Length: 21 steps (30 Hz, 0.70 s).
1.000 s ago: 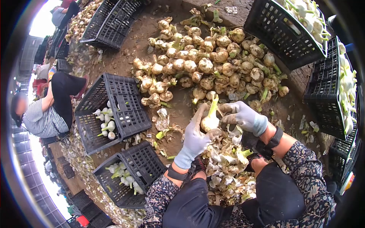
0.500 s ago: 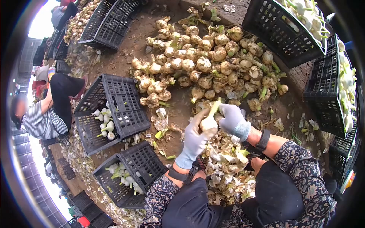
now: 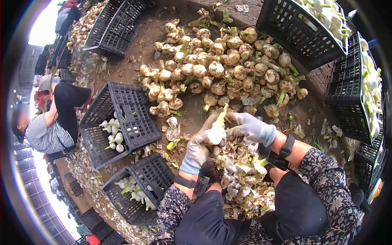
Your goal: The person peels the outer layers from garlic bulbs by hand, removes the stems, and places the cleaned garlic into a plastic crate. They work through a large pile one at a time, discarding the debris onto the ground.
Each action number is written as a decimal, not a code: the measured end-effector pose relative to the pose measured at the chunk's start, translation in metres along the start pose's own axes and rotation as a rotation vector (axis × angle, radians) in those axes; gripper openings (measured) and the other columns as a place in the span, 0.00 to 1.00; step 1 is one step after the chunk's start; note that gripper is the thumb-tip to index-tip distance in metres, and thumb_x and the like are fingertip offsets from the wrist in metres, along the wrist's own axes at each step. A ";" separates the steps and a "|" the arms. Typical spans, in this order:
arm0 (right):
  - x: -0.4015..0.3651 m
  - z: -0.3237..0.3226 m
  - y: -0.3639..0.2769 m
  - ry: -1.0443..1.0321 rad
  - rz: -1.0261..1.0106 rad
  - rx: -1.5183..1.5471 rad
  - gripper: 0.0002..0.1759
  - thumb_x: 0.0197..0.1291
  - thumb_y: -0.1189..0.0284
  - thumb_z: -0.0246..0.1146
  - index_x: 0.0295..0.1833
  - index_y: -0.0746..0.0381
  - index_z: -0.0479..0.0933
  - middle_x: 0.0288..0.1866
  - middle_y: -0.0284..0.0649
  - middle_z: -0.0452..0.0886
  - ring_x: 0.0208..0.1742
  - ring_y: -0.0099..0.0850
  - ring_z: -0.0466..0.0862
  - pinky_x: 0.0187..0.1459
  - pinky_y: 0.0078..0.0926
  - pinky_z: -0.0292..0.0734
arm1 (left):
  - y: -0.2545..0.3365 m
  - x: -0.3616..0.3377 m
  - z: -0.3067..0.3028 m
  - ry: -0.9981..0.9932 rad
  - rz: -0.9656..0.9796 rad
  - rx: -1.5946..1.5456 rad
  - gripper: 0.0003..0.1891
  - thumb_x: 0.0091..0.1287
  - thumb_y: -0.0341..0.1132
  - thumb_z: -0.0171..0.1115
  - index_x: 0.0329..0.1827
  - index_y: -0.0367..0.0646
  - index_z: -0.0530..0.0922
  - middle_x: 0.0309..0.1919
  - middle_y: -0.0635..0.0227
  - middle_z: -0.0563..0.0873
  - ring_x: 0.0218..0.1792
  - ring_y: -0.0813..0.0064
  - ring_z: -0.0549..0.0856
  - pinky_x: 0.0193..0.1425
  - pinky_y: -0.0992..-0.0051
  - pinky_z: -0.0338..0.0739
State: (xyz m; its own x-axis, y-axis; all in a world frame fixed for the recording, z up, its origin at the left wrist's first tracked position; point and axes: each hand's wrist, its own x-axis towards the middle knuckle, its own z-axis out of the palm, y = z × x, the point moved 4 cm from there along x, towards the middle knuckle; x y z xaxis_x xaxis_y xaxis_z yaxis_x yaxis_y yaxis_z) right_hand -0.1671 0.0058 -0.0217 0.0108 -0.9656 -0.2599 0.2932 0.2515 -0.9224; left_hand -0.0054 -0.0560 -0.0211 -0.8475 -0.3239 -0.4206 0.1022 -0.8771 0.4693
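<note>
My left hand (image 3: 199, 148), in a dirty pale glove, is closed around a white garlic bulb (image 3: 216, 134) with its green stem pointing up. My right hand (image 3: 250, 127), gloved too, has its fingertips and thumb closed against the bulb's right side near the stem. What those fingertips pinch is partly hidden. Beneath both hands lies a heap of loose garlic skins (image 3: 245, 175) between my knees. Beyond them spreads a pile of soil-stained, unpeeled garlic bulbs (image 3: 216, 69).
To the left, two tipped black crates (image 3: 141, 118) hold a few clean white bulbs (image 3: 115, 136). Upright crates (image 3: 302, 36) full of cleaned garlic stand on the right. Another black crate (image 3: 118, 30) is at upper left. A person in a striped shirt (image 3: 49, 132) sits at far left.
My right hand has shifted from a fist beside the stem to extended fingers against the bulb. The bulb has turned and moved slightly down and left with my left hand.
</note>
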 end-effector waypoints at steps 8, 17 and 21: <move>-0.001 0.004 0.017 0.365 0.161 0.158 0.05 0.61 0.76 0.65 0.40 0.66 0.80 0.30 0.32 0.83 0.27 0.18 0.79 0.29 0.17 0.75 | 0.000 0.005 0.026 0.411 0.589 0.720 0.36 0.59 0.28 0.71 0.70 0.35 0.62 0.51 0.63 0.75 0.47 0.79 0.79 0.47 0.81 0.78; -0.011 0.012 0.003 0.215 0.201 0.470 0.05 0.63 0.72 0.64 0.39 0.63 0.80 0.27 0.30 0.82 0.23 0.16 0.77 0.23 0.15 0.71 | -0.005 0.009 -0.019 0.113 0.184 0.127 0.31 0.60 0.42 0.71 0.60 0.36 0.69 0.52 0.60 0.82 0.50 0.67 0.84 0.53 0.70 0.81; -0.014 0.016 0.002 0.215 0.249 0.466 0.05 0.62 0.71 0.65 0.40 0.62 0.80 0.29 0.29 0.82 0.22 0.17 0.77 0.24 0.14 0.71 | -0.010 0.009 -0.012 0.006 0.085 -0.092 0.30 0.61 0.43 0.70 0.62 0.39 0.70 0.47 0.65 0.84 0.41 0.76 0.85 0.42 0.80 0.82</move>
State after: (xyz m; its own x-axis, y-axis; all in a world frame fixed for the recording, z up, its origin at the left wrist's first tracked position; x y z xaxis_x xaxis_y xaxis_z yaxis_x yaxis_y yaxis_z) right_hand -0.1515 0.0185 -0.0160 -0.0475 -0.8335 -0.5505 0.6983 0.3664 -0.6149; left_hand -0.0081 -0.0541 -0.0387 -0.8304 -0.4005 -0.3873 0.2213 -0.8751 0.4304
